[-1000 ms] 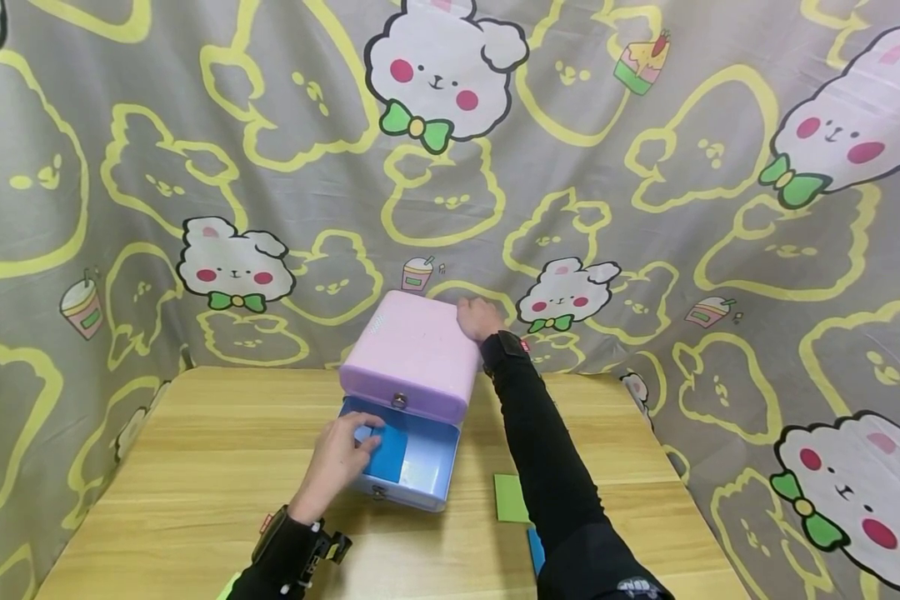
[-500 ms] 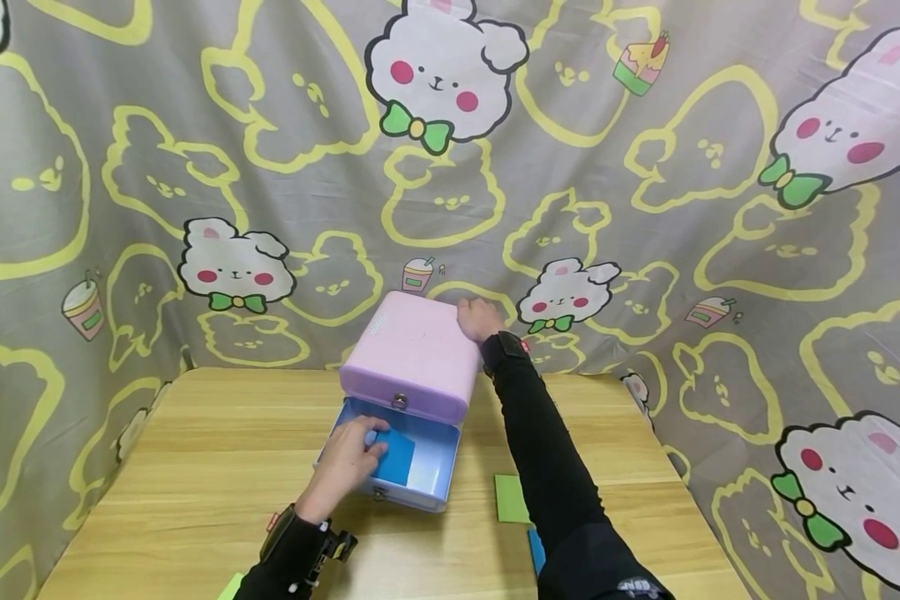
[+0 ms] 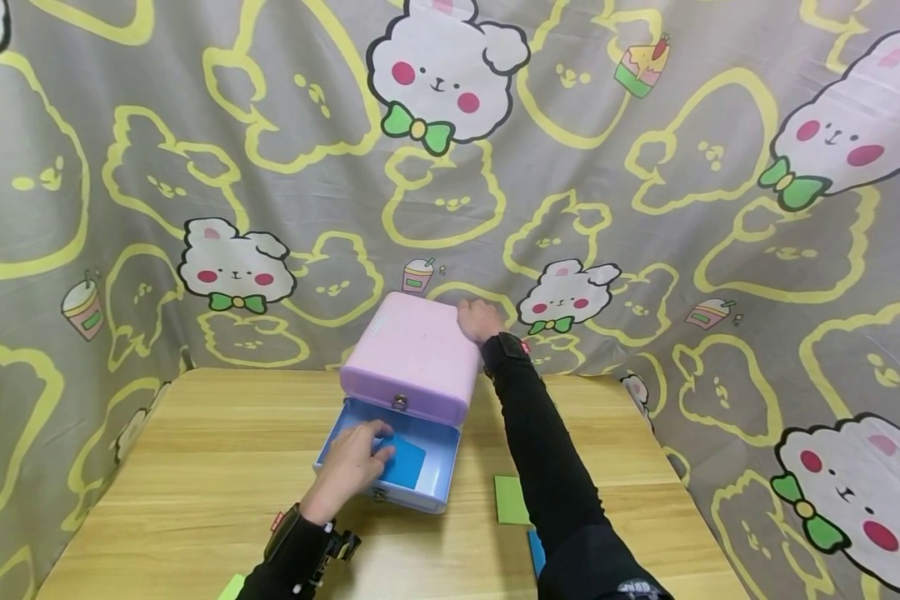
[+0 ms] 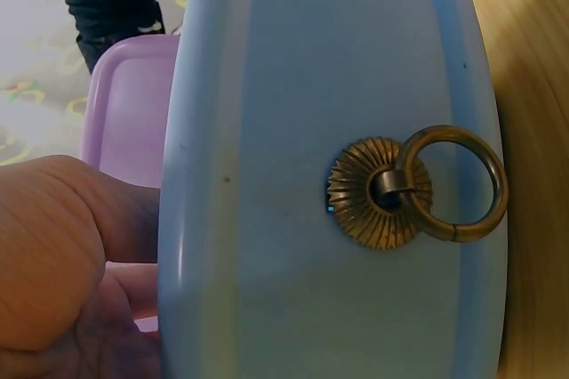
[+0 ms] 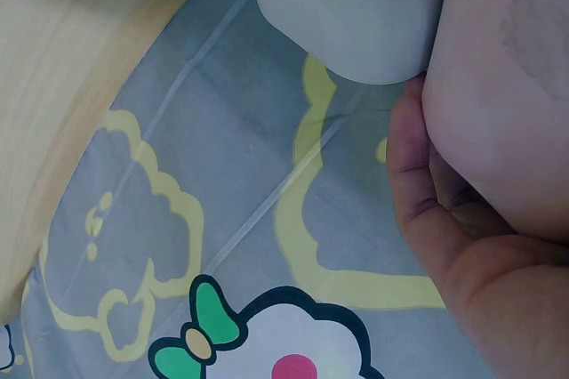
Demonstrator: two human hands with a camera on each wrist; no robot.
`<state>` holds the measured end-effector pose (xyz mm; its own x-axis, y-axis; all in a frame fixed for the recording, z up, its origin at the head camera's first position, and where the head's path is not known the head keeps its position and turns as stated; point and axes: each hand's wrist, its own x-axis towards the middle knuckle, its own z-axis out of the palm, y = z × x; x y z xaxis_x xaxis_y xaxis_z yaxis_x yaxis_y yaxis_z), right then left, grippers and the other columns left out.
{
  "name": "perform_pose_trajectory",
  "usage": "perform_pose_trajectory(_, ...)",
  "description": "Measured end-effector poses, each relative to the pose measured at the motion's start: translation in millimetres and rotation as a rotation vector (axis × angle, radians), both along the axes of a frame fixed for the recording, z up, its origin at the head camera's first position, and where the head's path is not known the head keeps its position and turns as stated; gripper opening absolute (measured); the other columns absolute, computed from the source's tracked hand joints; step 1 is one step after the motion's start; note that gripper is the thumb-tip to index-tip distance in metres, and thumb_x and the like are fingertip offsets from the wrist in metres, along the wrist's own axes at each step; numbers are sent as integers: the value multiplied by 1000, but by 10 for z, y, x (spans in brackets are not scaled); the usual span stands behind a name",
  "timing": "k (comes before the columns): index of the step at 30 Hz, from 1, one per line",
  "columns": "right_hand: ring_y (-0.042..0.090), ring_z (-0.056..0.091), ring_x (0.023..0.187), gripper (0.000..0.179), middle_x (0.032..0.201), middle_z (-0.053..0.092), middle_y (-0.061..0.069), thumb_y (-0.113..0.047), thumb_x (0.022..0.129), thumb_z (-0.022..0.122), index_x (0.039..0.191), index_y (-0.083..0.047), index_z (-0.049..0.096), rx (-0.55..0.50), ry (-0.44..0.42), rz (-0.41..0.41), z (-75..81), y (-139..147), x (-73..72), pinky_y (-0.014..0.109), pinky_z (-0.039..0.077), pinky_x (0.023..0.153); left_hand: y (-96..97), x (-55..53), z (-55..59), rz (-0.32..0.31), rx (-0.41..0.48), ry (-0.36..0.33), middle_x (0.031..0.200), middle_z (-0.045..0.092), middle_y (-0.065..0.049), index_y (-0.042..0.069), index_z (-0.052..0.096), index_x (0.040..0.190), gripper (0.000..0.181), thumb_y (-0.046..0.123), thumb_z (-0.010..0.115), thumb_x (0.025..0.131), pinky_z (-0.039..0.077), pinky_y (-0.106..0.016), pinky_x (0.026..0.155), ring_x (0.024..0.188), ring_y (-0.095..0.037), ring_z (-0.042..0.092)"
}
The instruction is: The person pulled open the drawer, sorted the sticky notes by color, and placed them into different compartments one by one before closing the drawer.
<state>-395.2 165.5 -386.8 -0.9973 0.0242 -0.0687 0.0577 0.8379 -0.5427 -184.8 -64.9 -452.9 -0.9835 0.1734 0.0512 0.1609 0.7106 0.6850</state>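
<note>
A pink-and-purple storage box with a brass knob stands at the back of the table. Its lower blue drawer is pulled out; the left wrist view shows the drawer's front with a brass ring pull. A flat blue square lies inside the drawer. My left hand reaches over the drawer's left side, thumb and fingers apart beside the blue square; its fingertips are hidden in the left wrist view. My right hand grips the far right corner of the box, fingers bent round its edge.
A green square and another blue square lie on the table by my right forearm, partly covered. A bit of light green shows by my left sleeve. A patterned curtain hangs close behind the box.
The blue square has shifted rightward in the drawer. My left hand has moved slightly right, and its fingers have come off the square. My right hand stays on the box.
</note>
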Motion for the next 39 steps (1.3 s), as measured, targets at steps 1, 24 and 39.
perform_pose_trajectory(1, 42, 51, 138, 64, 149, 55, 21, -43, 107, 21, 143, -1, 54, 1, -3, 0, -2, 3, -9, 54, 41, 117, 1, 2, 5, -2, 1, -1, 122, 72, -20, 3, 70, 118, 27, 10, 71, 92, 53, -59, 95, 116, -41, 65)
perform_pose_trajectory(24, 41, 46, 143, 64, 153, 51, 20, -42, 107, 20, 146, -2, 51, 35, 8, 3, -15, 3, -49, 52, 38, 120, -80, -31, 382, -39, 83, 321, 110, 75, -12, 5, 72, 109, 26, 6, 79, 85, 56, -45, 86, 103, -30, 70)
perform_pose_trajectory(39, 42, 46, 142, 64, 153, 51, 20, -42, 107, 19, 146, -2, 51, 35, 10, 13, 13, -15, 9, 53, 38, 119, -289, -451, 666, -143, -182, 576, 137, 60, -23, 7, 63, 126, 62, 2, 89, 70, 45, -63, 104, 128, -46, 51)
